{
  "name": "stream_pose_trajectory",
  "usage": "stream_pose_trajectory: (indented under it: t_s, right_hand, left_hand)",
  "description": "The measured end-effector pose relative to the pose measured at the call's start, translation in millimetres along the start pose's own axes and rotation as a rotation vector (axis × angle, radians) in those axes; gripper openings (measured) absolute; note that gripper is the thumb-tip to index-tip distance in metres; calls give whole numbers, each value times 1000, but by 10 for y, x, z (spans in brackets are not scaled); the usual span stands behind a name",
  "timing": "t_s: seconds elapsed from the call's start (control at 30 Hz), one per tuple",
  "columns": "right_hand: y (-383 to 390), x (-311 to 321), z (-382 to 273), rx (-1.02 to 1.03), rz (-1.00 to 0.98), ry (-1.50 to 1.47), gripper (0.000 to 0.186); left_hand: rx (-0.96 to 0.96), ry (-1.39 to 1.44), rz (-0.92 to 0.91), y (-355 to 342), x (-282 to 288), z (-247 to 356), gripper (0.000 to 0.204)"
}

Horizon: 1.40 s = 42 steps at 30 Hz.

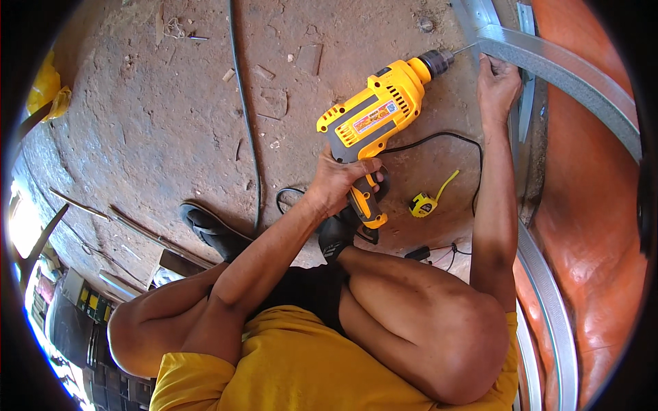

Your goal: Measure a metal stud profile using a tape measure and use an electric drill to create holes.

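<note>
My left hand (pixel 334 179) is wrapped around the handle of a yellow and grey power drill (pixel 375 113). The drill points toward the upper right, and its thin bit (pixel 466 48) reaches the joint of the metal strips; whether it has entered the metal cannot be seen. At that corner my right hand (pixel 499 85) is closed, thumb and fingers pinching the lower edge of a curved galvanized metal channel (pixel 562 72). Another metal strip (pixel 478 12) meets the channel there. The fingertips of my right hand are partly hidden by the metal.
A yellow tape measure (pixel 423 205), its blade slightly out, lies on the dirt floor beside the drill's black cord (pixel 473 144). A grey cable (pixel 245 116) crosses the floor. An orange surface (pixel 589 226) and more curved metal channel (pixel 548 301) are at the right; a rod (pixel 157 236) lies left.
</note>
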State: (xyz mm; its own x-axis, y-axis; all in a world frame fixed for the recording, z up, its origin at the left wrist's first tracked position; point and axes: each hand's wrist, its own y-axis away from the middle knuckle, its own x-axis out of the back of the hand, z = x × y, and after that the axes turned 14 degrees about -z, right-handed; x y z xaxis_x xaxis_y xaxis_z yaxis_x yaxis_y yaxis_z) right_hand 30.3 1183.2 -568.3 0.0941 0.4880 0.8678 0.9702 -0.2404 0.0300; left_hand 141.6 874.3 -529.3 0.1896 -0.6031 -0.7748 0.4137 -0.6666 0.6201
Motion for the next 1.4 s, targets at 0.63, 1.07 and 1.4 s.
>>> stream_pose_trajectory:
  t_s: [0.63,1.07,1.4]
  right_hand:
    - [5,-1,-13,-9,-13,-18,17]
    - [-20,-5,25,8,-18,-18,17]
    - [-12,8,-24,-12,-34,14,17]
  left_hand:
    - [10,-2,26,48,-74,96,30]
    - [2,-10,3,12,-35,64,29]
    - [0,13,-1,15,-54,39,29]
